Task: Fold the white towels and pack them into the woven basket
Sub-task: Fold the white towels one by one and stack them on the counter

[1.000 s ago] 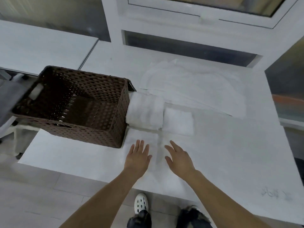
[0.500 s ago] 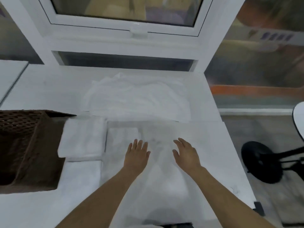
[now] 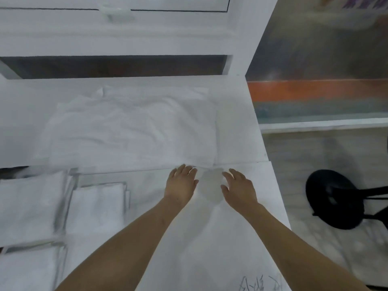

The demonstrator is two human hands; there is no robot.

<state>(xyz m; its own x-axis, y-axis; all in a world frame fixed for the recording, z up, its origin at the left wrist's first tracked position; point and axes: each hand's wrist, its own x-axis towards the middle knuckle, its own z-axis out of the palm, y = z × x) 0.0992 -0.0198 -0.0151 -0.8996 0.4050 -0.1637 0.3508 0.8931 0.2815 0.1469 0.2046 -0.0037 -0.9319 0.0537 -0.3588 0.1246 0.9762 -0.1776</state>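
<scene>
- While both bare forearms reach forward over the white table [image 3: 241, 244], the left hand [image 3: 182, 184] and the right hand [image 3: 239, 189] lie palm-down with fingers straight and slightly spread, released and grasping nothing.
- The left hand's fingertips reach the near edge of the pile of unfolded white towels [image 3: 134, 129]; the right hand lies just beside that edge, and whether it touches the cloth cannot be told.
- The pile is soft, thin and wrinkled, spread broad and flat with uneven corners at its far side, filling the far half of the table.
- Left of the arms lie three folded towels, thick rectangular pads with layered edges: one [image 3: 97, 206] nearest the left forearm, one [image 3: 31, 206] further left, and one [image 3: 27, 267] at the near left corner. Motion blur smears their borders.
- The woven basket shows, if at all, only as a dark sliver at the left edge; it cannot be made out.
- The tabletop is smooth, matt and white, with faint grey scribbles [image 3: 260, 284] near its front edge.
- Behind the table stands a white window frame [image 3: 126, 45] with a dark recess under it.
- To the right, a pale floor carries a black round stool base [image 3: 333, 198], with an orange band [image 3: 315, 91] along the wall beyond.
</scene>
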